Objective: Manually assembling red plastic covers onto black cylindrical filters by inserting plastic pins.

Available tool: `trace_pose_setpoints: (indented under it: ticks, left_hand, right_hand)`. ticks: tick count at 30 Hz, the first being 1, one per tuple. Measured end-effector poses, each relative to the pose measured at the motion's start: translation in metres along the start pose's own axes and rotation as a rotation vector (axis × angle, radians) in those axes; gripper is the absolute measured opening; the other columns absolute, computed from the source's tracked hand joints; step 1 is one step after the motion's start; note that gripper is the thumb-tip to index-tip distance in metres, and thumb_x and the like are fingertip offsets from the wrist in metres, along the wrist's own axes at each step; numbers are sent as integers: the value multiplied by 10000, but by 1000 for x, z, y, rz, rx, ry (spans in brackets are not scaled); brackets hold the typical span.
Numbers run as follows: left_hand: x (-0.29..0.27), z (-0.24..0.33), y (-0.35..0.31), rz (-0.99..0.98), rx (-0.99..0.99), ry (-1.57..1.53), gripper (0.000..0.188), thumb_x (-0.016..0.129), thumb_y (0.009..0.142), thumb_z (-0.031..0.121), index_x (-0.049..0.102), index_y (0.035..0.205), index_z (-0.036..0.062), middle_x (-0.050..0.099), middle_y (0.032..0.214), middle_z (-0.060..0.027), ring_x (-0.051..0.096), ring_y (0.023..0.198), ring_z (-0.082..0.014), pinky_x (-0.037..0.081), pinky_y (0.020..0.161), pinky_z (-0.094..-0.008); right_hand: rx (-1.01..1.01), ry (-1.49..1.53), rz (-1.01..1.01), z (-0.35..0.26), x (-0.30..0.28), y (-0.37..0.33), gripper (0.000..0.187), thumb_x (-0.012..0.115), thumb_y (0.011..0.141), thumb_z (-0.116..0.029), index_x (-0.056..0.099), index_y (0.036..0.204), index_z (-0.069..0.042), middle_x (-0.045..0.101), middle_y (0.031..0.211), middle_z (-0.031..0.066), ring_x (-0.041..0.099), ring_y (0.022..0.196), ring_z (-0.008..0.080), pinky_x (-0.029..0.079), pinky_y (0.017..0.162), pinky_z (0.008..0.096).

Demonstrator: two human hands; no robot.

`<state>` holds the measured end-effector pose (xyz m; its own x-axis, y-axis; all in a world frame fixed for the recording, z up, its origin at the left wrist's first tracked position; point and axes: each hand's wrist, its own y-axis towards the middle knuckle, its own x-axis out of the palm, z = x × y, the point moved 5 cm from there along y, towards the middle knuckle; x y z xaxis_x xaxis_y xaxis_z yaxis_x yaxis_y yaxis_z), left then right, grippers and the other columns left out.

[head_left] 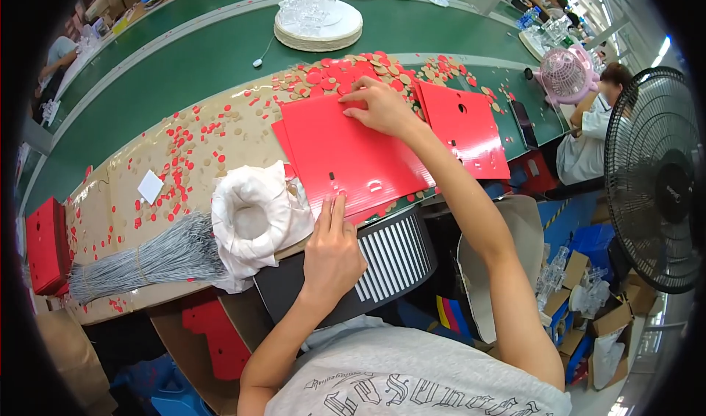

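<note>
A glossy red card sheet (353, 148) with small cut slots lies in front of me, and another red sheet shows from under its left edge. My left hand (334, 258) rests at its near edge, index and middle fingers stretched out onto the red surface beside a slot. At the far edge is my right hand (382, 109), thumb and fingers apart over the sheet; I see nothing held in it. Just right of it lies a stack of red sheets (467, 129) with a round hole. Red and brown punched-out discs (338, 78) are heaped beyond the sheet.
Left of the sheet sit a white cloth ring (251, 214), a bundle of grey wires (147, 265) and a white square (150, 187). Clear plastic pieces stand on a round white stack (318, 30). A black fan (658, 181) and a person (592, 129) are at right.
</note>
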<state>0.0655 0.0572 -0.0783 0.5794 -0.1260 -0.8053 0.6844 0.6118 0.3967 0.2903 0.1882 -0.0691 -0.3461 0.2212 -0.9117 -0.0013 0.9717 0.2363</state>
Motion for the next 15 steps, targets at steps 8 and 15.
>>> trace_pose_setpoints:
  ticks: [8, 15]
  left_hand:
    - [3, 2, 0, -41, -23, -61, 226, 591, 716, -15, 639, 879, -163, 547, 1319, -322, 538, 1245, -468, 500, 1007, -460]
    - [5, 0, -5, -56, -29, -46, 309, 559, 676, -14, 648, 915, -189, 520, 1349, -319, 514, 1260, -477, 484, 1030, -463]
  right_hand:
    - [13, 87, -234, 22, -8, 18, 409, 811, 757, -369, 759, 1124, -196, 649, 1133, 92, 597, 1091, 291, 467, 979, 418]
    - [39, -130, -292, 3, -9, 24, 617, 789, 731, -413, 637, 1250, -118, 571, 1214, 136, 524, 1207, 340, 429, 1043, 432]
